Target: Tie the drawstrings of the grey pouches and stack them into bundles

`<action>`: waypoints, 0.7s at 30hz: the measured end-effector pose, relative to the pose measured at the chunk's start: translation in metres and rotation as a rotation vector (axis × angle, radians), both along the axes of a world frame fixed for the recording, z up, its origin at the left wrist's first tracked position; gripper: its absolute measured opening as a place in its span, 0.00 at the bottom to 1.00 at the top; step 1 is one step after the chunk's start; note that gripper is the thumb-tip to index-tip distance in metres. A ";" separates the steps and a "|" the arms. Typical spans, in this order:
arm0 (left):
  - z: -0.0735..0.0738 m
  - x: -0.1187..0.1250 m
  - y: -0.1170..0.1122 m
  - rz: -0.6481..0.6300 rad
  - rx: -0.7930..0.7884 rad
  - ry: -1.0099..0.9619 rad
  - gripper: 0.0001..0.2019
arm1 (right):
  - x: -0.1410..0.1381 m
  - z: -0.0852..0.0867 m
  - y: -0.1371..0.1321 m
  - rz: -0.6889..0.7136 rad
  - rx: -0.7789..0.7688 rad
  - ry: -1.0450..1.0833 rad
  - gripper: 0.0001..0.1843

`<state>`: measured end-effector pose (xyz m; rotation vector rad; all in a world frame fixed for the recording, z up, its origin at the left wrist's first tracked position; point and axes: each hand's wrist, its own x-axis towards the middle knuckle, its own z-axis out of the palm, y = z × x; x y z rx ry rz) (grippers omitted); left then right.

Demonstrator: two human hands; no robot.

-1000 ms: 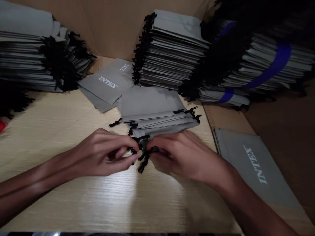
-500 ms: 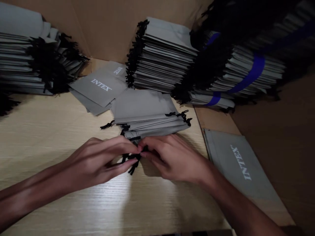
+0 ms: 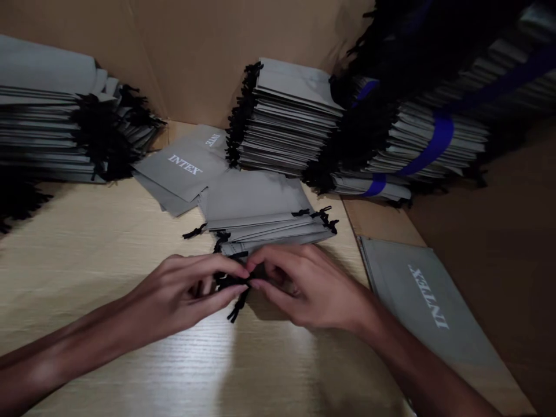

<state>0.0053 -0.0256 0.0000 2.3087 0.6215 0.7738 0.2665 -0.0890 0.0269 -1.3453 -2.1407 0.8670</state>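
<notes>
While left hand and right hand fingers pinch thin black cord over near-centre pale wooden desk, that looks unfinished; far grey fabric pouch stack already corded, flat grey printed pouches right show none.

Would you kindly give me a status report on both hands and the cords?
Left hand and right hand: pinching black cords, close together. Cords: loose ends trailing nearer the wearer. Gray pouches: piled just beyond hands, no obstruction seen.
</notes>
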 end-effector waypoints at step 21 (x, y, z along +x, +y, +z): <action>0.019 -0.001 0.014 -0.018 -1.165 0.050 0.18 | -0.003 -0.011 -0.001 -0.044 0.330 0.107 0.08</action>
